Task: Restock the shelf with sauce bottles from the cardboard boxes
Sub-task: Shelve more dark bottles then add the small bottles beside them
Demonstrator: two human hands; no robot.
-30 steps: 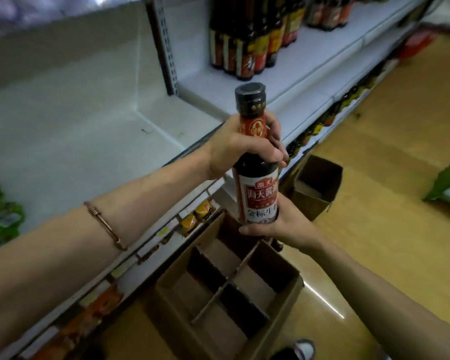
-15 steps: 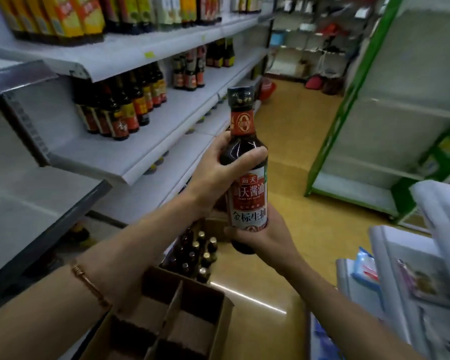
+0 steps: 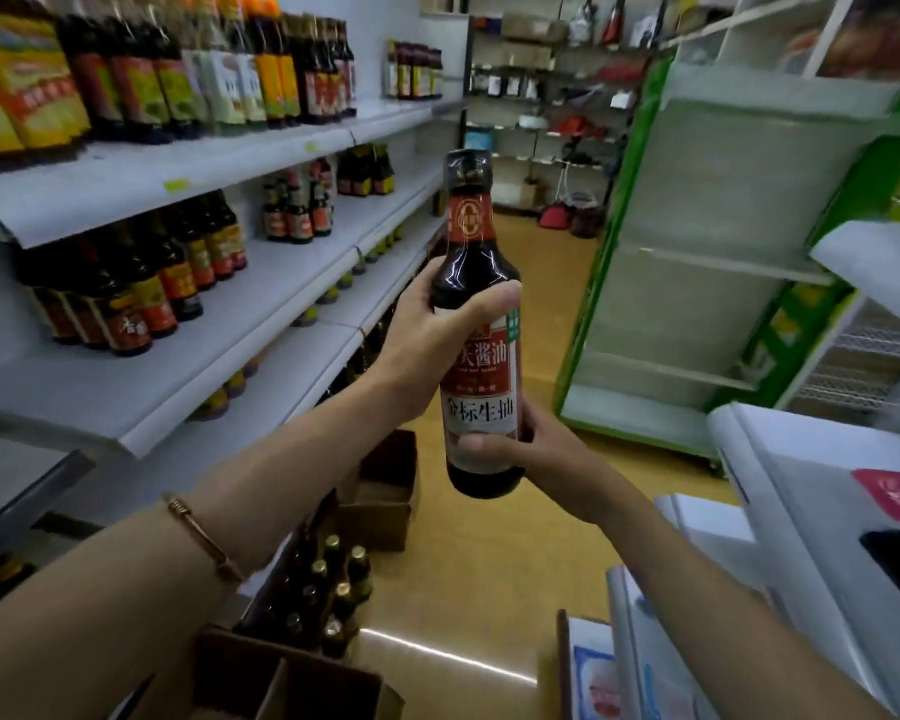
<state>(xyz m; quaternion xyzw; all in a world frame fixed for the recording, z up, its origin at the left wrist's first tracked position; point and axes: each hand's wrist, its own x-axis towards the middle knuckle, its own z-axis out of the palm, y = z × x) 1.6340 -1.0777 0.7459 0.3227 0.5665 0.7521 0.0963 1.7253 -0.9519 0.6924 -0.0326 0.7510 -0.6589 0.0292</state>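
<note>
The dark glass soy sauce bottle with a red and white paper label and black sealed cap (image 3: 481,324) is held upright in mid-air over the aisle floor, clear of any shelf, its long axis near vertical with the cap uppermost. The left hand (image 3: 432,330) grips it at the shoulder, thumb curled across the front and fingers wrapped behind; the right hand (image 3: 531,449) grips it low on the label, thumb across the front, with the base just beneath. The white metal shelf board (image 3: 141,402) carrying a row of similar dark bottles with orange labels (image 3: 141,283) lies to the left of the bottle and somewhat below its base, with bare board along the front edge. The left hand is the nearer to that shelf, so in my judgement the placement is a leftward carry with the axis kept upright, base leading down onto the board. An open brown cardboard box with dividers (image 3: 292,678) sits on the floor below, beside a cluster of gold-capped bottles (image 3: 333,595).
</note>
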